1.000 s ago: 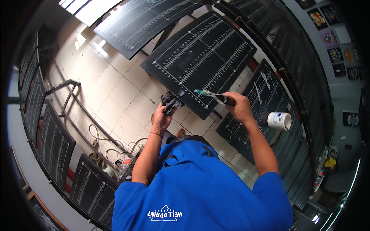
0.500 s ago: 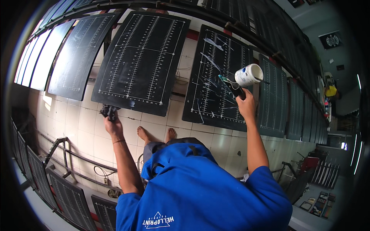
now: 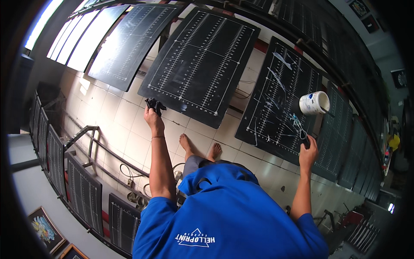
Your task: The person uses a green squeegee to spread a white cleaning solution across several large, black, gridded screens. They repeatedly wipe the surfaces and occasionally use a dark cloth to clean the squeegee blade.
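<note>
My left hand (image 3: pixel 154 121) is closed on a crumpled black cloth (image 3: pixel 154 106), held at the near left corner of a black board (image 3: pixel 200 69) printed with white scale lines. To the right lies a second such board (image 3: pixel 269 101), streaked with pale smears. My right hand (image 3: pixel 308 154) grips a black-handled tool (image 3: pixel 305 141) over this board's near right part; the tool's head is hard to make out against the smears. Just beyond that hand, a white tub (image 3: pixel 314 103) with blue and dark stains stands at the board's right side, with a dark stick at its mouth.
More printed boards (image 3: pixel 125 47) line the rack to the left, and others (image 3: pixel 332 134) to the right. A dark metal rail (image 3: pixel 297 41) runs behind them. Behind me on the left stand more boards (image 3: pixel 84 190) and a metal frame (image 3: pixel 90 129). Cables (image 3: pixel 129 170) lie on the tiled floor (image 3: pixel 108 105).
The view has turned, shifting the scene. My right hand with the tool has drawn back toward me, away from the tub. My left hand stays with the cloth by the board's corner.
</note>
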The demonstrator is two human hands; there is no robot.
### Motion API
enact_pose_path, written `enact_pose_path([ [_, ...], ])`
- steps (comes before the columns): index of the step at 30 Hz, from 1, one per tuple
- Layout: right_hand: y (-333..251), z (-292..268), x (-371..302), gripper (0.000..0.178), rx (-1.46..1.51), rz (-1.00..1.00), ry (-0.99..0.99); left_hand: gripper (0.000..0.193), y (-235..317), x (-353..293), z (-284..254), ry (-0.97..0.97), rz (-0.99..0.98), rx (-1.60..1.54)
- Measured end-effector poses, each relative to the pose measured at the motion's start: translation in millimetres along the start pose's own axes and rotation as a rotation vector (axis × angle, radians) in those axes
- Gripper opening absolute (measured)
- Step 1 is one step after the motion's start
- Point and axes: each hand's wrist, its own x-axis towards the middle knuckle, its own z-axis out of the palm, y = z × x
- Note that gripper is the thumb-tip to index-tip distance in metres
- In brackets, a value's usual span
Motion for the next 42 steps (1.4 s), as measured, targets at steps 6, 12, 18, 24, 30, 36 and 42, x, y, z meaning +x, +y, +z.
enact_pose_path([
  [6, -29.2, -15.0, -13.1, 0.034, 0.203, -0.066, -0.042, 0.044, 0.7, 54.1, -17.9, 0.271, -0.017, -0.087],
  [12, -31.8, -12.8, -18.4, 0.033, 0.284, -0.024, -0.107, 0.031, 0.6, 88.8, -45.2, 0.635, 0.109, -0.039],
  [18, -48.6, -6.3, -8.6, 0.031, 0.295, -0.053, -0.149, 0.033, -0.2, 84.2, -18.9, 0.25, 0.077, -0.125],
  [24, -61.1, 7.9, -0.4, 0.032, 0.373, -0.05, -0.224, 0.037, -9.3, 25.5, 8.1, 0.355, 0.125, 0.263],
  [30, -89.5, 22.5, 11.2, 0.033, 0.348, -0.089, -0.34, 0.046, -38.0, -83.2, 40.0, 0.278, 0.219, 0.613],
  [36, -130.5, 31.8, 20.9, 0.033, 0.365, -0.298, -0.36, 0.047, -40.6, -182.9, 86.2, 0.086, 0.151, 0.687],
  [42, -165.5, 31.6, 11.9, 0.033, 0.411, -0.334, -0.406, 0.047, -24.8, -227.6, 104.9, -0.106, 0.077, 0.745],
])
